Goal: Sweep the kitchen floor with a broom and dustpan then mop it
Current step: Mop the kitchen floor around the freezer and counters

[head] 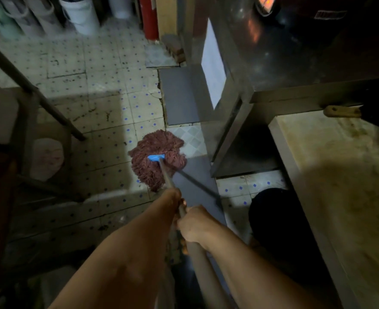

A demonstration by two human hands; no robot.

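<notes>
A mop with a reddish-brown string head [157, 159] and a blue clamp [156, 157] rests on the tiled floor [103, 103] in the middle of the view. Its long handle [167, 175] runs back toward me. My left hand [173, 200] is shut on the handle, farther down toward the head. My right hand [195, 224] is shut on the handle just behind it. Both forearms reach in from the bottom edge. No broom or dustpan is in sight.
A steel cabinet [239, 85] and a worn counter [340, 175] stand on the right, with a black bin [279, 219] beside them. A metal rack [28, 103] stands on the left. White buckets [81, 14] and a red cylinder [149, 16] line the far wall. Grey mats [179, 99] lie ahead.
</notes>
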